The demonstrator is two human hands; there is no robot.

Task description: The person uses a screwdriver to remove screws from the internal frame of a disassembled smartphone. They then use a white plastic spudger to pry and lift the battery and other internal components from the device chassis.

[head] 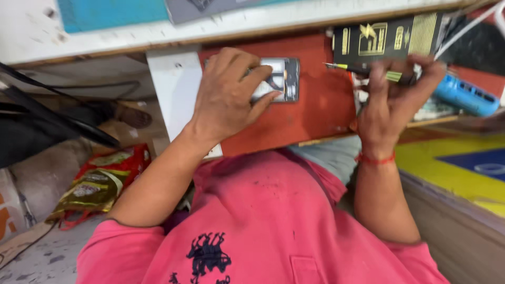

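My left hand (229, 92) grips an opened phone (279, 79) with its inner parts showing, holding it against a red drawer front (310, 113). My right hand (394, 97) holds a thin tool with a green and yellow tip (363, 71), its point aimed left toward the phone but a little apart from it. A red thread band circles my right wrist. I wear a pink shirt with a black print, filling the lower part of the view.
A white worktop edge (210, 29) runs across the top with a blue mat (110, 13). A black and gold box (389, 37) and a blue cylinder tool (465, 94) lie at right. Snack bags (102, 181) lie on the floor at left; a yellow surface (447, 168) at right.
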